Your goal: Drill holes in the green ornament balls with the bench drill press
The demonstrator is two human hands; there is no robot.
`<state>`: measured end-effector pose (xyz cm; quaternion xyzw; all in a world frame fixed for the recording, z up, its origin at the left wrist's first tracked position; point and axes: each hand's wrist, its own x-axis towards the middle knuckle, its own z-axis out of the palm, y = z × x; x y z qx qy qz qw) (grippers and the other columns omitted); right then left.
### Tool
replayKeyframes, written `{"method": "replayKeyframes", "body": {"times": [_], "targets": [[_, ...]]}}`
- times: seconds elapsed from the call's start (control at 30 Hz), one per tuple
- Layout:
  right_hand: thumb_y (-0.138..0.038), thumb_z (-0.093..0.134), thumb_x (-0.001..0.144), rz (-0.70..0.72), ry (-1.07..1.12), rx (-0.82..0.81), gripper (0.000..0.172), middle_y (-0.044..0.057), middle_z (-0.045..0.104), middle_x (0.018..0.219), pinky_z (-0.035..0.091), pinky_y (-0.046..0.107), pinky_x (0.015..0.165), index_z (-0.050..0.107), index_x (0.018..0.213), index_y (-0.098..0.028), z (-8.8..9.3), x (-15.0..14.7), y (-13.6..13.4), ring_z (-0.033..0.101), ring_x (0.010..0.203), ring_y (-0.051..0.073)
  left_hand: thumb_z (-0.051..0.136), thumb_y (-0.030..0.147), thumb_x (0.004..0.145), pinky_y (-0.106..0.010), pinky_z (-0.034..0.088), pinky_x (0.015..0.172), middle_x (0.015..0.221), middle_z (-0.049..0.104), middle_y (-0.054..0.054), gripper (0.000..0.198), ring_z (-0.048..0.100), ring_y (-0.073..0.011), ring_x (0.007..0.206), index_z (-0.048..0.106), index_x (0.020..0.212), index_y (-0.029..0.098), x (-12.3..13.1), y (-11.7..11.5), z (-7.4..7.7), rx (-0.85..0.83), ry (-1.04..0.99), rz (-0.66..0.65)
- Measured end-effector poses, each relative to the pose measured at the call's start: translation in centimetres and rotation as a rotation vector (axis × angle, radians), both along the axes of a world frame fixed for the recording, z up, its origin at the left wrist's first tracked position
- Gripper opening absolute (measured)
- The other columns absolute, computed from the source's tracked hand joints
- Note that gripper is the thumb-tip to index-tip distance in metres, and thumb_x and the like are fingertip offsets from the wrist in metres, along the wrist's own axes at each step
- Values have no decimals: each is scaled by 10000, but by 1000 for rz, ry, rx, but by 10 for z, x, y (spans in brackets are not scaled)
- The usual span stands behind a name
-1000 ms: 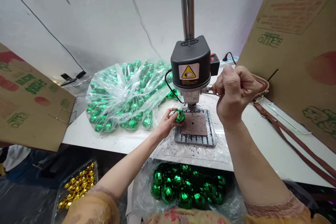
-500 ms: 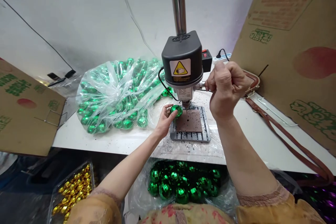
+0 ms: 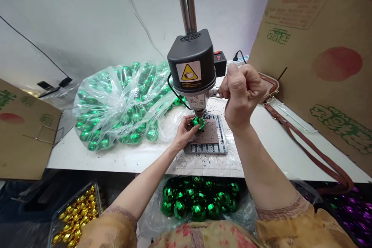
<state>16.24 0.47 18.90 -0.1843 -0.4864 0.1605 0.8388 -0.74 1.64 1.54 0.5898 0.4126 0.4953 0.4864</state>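
One faceted green plastic ball (image 3: 198,122) sits under the black bench drill (image 3: 192,70).
Left hand (image 3: 183,133) pinches it on the slotted metal base (image 3: 207,142); right hand (image 3: 241,95) is fisted round the feed lever.

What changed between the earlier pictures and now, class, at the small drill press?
The left hand slid the green faceted ball rightwards, from beside the drill bit to beneath the drill head. The right hand kept its closed grip on the feed lever; the bagged balls stayed put.
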Motion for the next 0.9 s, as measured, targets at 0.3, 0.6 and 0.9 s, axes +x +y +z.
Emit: {"method": "replayKeyframes", "body": {"times": [0.3,0.6,0.9], "targets": [[-454,618,952,-29,-25,0,497,-68,303,505,256,286,460,345,606,-225,0,-1,1,309,440,71,846,506,776,-393,512,1019,1203,706,-99,579,670,-233,1111,602,1205,202,-2,2,-4,65,76,-58],[-426,639,943,26,-26,-40,508,-72,308,504,258,282,466,332,594,-222,3,1,0,297,447,58,831,396,801,-436,505,1051,1217,674,-100,556,639,-276,1174,579,1261,209,0,-16,0,177,297,-50],[-397,670,923,75,6,-29,500,-79,326,488,241,292,436,341,583,-235,13,0,3,274,418,61,828,384,803,-456,509,1050,1234,682,-103,582,639,-298,1198,563,1293,215,5,-18,3,154,343,-38]]}}
